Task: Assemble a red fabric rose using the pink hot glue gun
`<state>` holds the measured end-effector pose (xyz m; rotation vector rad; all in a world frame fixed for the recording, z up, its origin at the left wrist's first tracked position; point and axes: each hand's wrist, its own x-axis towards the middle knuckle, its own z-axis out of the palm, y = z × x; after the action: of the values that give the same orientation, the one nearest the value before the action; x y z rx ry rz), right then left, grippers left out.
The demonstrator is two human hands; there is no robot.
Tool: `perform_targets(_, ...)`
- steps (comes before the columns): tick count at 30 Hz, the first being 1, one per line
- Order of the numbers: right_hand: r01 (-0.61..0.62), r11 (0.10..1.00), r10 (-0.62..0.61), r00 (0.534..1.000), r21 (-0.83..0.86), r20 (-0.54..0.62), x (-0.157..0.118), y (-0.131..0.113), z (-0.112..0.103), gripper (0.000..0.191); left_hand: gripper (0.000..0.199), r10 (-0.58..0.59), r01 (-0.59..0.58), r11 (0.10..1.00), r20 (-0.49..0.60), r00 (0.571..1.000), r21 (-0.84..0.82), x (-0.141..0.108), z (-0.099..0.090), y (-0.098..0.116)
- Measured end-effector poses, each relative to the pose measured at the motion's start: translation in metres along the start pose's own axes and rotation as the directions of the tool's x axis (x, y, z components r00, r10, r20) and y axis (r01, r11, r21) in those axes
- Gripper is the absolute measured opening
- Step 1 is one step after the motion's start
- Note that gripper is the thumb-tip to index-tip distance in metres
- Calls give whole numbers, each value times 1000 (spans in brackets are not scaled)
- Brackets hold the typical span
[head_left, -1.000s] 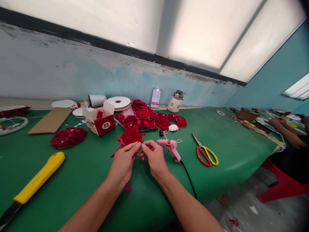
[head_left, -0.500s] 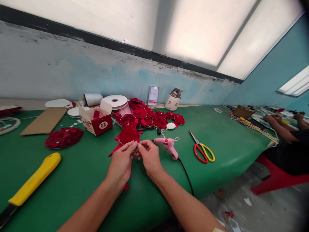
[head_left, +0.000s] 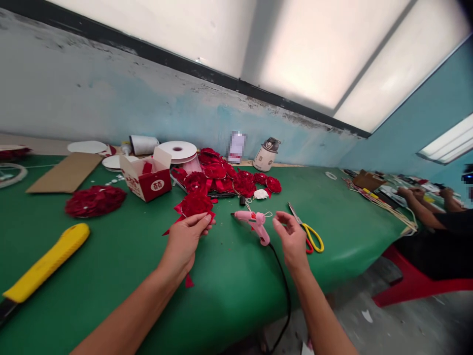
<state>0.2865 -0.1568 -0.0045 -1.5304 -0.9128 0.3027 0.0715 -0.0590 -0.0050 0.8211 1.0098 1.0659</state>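
Note:
My left hand [head_left: 187, 235] pinches the lower edge of a red ribbon flower [head_left: 195, 203] between thumb and fingers. Pointed red ribbon ends stick out at its left, and another tail hangs below the hand. To the right, my right hand [head_left: 290, 237] hovers over the table with its fingers loosely curled, thumb and forefinger apart, and nothing visible in it. A pink glue gun [head_left: 254, 220] lies between the two hands, nozzle pointing left. Scissors [head_left: 313, 236] with red and yellow handles lie just beyond my right hand, which partly covers the red handle.
Behind the flower are a heap of red flowers [head_left: 218, 170], a ribbon spool [head_left: 177, 150] and a red-and-white box [head_left: 157, 186]. A yellow-handled cutter [head_left: 48, 264] lies at left. A bottle [head_left: 266, 154] stands by the wall. At right, another person's hands [head_left: 410, 193] work among materials.
My right hand has left the flower and moved right, past the glue gun to the scissors. My left hand still holds the flower. The view has shifted slightly.

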Motion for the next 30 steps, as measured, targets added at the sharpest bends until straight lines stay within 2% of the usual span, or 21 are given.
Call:
perform_targets(3, -77, 993, 96, 964, -84, 249, 7, 20, 9, 47, 31, 13, -13, 999, -8, 1000, 30, 1, 0, -2)
perform_targets(7, -65, 987, 113, 928, -145, 354, 5, 26, 28, 39, 30, 21, -20, 998, -19, 1000, 52, 2, -1, -3)
perform_targets(10, -105, 989, 139, 911, -109, 388, 0, 13, 26, 39, 29, 2, 0, 997, -24, 1000, 75, 4, -3, -4)
perform_targets(13, -165, 986, 162, 877, -34, 453, -10, -11, 19, 37, 27, -13, 15, 997, -27, 1000, 81, 6, -4, -7)
perform_targets(15, -124, 992, 111, 854, -10, 509, -18, -26, 18, 33, 27, -31, 33, 998, -35, 999, 62, 7, -4, -8)
perform_targets(20, 50, 996, -9, 864, -67, 504, -32, -36, 33, 25, 27, -75, 76, 997, -31, 997, 29, 6, -4, -6)
perform_targets(24, 67, 995, -21, 861, -73, 508, -37, -32, 42, 24, 26, -46, 47, 998, -27, 999, 48, 5, -4, -5)
perform_targets(30, 104, 989, -41, 871, -101, 490, -40, -31, 44, 21, 27, -45, 46, 997, -9, 999, 61, 6, -4, -7)
